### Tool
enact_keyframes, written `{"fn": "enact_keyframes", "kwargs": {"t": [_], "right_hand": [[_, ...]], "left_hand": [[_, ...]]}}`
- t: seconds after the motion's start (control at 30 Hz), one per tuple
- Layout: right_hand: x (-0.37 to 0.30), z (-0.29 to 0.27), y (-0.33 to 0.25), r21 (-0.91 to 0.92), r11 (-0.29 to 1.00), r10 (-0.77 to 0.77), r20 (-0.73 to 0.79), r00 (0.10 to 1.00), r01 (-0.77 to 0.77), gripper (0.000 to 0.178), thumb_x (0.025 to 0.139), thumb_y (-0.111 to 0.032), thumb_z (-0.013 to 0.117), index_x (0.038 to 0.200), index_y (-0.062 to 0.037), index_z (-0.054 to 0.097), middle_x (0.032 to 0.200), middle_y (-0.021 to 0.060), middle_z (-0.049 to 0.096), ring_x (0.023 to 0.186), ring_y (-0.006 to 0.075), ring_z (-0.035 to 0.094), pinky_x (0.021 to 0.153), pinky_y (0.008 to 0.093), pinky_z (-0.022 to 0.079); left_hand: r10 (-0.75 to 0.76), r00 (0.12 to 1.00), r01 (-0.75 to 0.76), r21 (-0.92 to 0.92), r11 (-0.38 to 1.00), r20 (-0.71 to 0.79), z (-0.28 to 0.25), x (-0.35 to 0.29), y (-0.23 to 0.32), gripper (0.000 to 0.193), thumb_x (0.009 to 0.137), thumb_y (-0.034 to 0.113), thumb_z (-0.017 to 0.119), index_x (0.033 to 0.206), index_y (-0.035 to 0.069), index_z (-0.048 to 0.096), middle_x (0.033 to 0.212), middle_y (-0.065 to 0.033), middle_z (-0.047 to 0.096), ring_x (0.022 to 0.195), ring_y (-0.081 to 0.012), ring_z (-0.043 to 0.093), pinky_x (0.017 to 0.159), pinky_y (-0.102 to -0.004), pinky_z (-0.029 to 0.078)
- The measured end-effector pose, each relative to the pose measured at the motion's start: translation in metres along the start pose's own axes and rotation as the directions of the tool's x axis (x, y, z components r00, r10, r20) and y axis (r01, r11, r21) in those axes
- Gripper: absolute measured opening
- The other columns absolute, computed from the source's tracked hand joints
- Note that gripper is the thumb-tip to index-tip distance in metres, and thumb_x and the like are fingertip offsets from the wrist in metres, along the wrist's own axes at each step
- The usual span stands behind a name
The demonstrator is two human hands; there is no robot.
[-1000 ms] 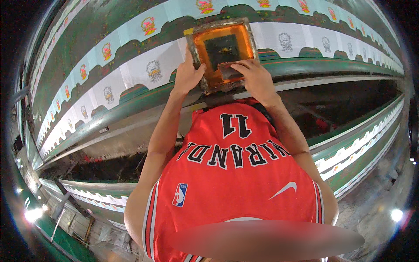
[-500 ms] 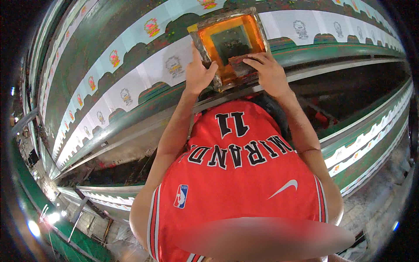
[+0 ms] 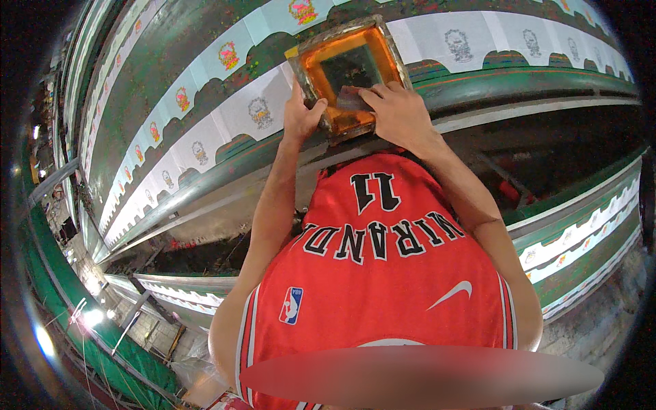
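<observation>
A small screen-printing frame [image 3: 336,34] with orange edging around a dark mesh window lies on a row of white cut pieces on the long green table. Its lower left side is gripped by my left hand [image 3: 301,119], with the thumb bent over the near rim. Inside the frame, a dark reddish squeegee [image 3: 350,100] rests on the lower part of the mesh. My right hand [image 3: 402,117] holds it from the right, fingers curled over its end. What lies under the frame is hidden.
White pieces with grey outline prints [image 3: 260,113] run along the table on both sides of the frame. Farther back is a row with coloured prints [image 3: 227,56]. A metal rail [image 3: 478,121] edges the table near me. Another table with printed pieces [image 3: 567,239] stands at the right.
My right hand and the squeegee have slid left and slightly away across the mesh. My left hand keeps its grip on the frame. The whole view has shifted a little.
</observation>
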State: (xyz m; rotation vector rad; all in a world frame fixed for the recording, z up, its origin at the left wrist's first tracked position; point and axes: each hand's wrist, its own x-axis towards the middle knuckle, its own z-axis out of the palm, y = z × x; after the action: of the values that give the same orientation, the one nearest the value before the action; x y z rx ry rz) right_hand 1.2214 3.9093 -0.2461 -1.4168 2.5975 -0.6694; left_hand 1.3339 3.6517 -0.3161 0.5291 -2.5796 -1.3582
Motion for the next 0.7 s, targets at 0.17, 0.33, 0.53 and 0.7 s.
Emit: {"fn": "enact_keyframes", "kwargs": {"t": [0.17,0.33,0.53,0.7], "right_hand": [[0.002,0.001,-0.006,-0.006,0.998,-0.070,0.055,0.996,0.070,0.049,0.083,-0.006,0.076,0.131,-0.0118,0.074,0.114,0.0054,0.074,0.109,0.0312,0.071,0.093,0.0441,0.061],[0.014,-0.009,0.014,0.131,0.985,-0.143,0.238,0.961,0.114,0.045,0.088,-0.009,0.078,0.133,-0.0159,0.074,0.118,0.0073,0.076,0.114,0.0332,0.072,0.095,0.0481,0.060],[0.102,-0.010,0.033,0.051,0.998,0.025,0.190,0.981,-0.035,0.037,0.097,-0.013,0.074,0.134,-0.0179,0.074,0.126,0.0101,0.076,0.122,0.0354,0.069,0.099,0.0503,0.058],[0.111,-0.007,0.031,-0.008,1.000,0.029,0.127,0.992,-0.029,0.037,0.098,-0.012,0.073,0.135,-0.0173,0.074,0.129,0.0109,0.075,0.122,0.0358,0.069,0.101,0.0494,0.058]], "left_hand": [[-0.035,0.999,0.034,0.076,0.997,0.004,-0.002,-0.002,0.005,0.100,0.089,0.022,0.080,0.171,-0.001,0.026,0.124,-0.0258,0.078,0.112,-0.0444,0.077,0.096,-0.0473,0.060],[-0.061,0.998,0.062,0.040,0.997,-0.027,-0.001,-0.005,0.006,0.092,0.091,0.023,0.084,0.168,0.005,0.038,0.125,-0.0242,0.077,0.111,-0.0386,0.078,0.095,-0.0458,0.060],[-0.070,0.997,0.064,0.139,0.988,0.038,-0.004,-0.003,0.007,0.104,0.092,0.031,0.076,0.172,-0.001,0.018,0.110,-0.0311,0.078,0.102,-0.0498,0.077,0.090,-0.0539,0.061],[-0.104,0.994,0.097,0.150,0.984,0.035,-0.003,-0.005,0.012,0.105,0.092,0.033,0.075,0.171,-0.002,0.016,0.101,-0.0334,0.077,0.094,-0.0535,0.075,0.084,-0.0572,0.060]]}}
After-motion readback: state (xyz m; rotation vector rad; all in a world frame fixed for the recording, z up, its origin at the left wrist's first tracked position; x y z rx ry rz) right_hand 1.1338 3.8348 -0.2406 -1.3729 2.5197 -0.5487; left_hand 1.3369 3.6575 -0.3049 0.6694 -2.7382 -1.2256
